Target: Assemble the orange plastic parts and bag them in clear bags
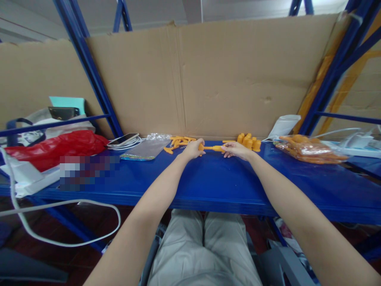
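Note:
Both my hands hold one orange plastic piece (210, 148) with a ridged, screw-like middle, level just above the blue shelf (220, 178). My left hand (193, 149) is closed round its left end, which the fingers partly hide. At the thicker right end, my right hand (236, 151) pinches it between thumb and fingers. Left of my left hand lie several loose orange parts (178, 142), some curved like handles. Behind my right hand stands a cluster of orange cup-shaped parts (248, 141). What exactly the held piece is, I cannot tell.
A clear plastic bag (145, 147) and a phone on coiled white cable (125, 140) lie to the left, near a red bag (59, 149). On the right sits a wrapped pack of orange parts (309, 150). Cardboard (214, 79) walls the back; blue posts (92, 71) flank it.

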Tool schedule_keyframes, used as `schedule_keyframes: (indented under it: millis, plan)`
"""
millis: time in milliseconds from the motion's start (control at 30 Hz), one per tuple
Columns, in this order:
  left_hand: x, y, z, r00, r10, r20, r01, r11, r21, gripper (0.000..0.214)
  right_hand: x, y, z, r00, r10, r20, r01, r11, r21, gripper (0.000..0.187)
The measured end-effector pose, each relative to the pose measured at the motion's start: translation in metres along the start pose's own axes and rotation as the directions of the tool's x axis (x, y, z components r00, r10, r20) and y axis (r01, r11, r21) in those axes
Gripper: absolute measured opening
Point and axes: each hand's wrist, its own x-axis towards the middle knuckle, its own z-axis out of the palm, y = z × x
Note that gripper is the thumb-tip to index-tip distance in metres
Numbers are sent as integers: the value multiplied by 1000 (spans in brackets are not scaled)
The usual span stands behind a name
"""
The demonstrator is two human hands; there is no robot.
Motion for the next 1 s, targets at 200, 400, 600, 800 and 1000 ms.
schedule_keyframes:
  millis: [200, 400, 600, 800, 1000]
  plan:
    - [0, 0, 1, 1000, 1, 5, -2, 1000, 12, 32, 8, -2, 8, 945, -324, -49, 239, 782, -575, 31]
    - [-3, 2, -1, 1000, 15, -21, -14, 999, 43, 32, 3, -13, 17, 940, -340, 41, 267, 654, -708, 20]
    - [-4, 4, -2, 997, 70, -38, -68, 996, 58, 32, 2, -15, 10, 951, -301, 70, 281, 748, -602, 15]
    - [-4, 8, -3, 986, 151, -74, -144, 985, 94, 30, 5, -14, 2, 964, -235, 122, 264, 883, -389, 24]
    - [-9, 19, -4, 983, 179, -41, -174, 979, 106, 23, -6, -23, 14, 977, -211, 44, 170, 630, -758, 20]
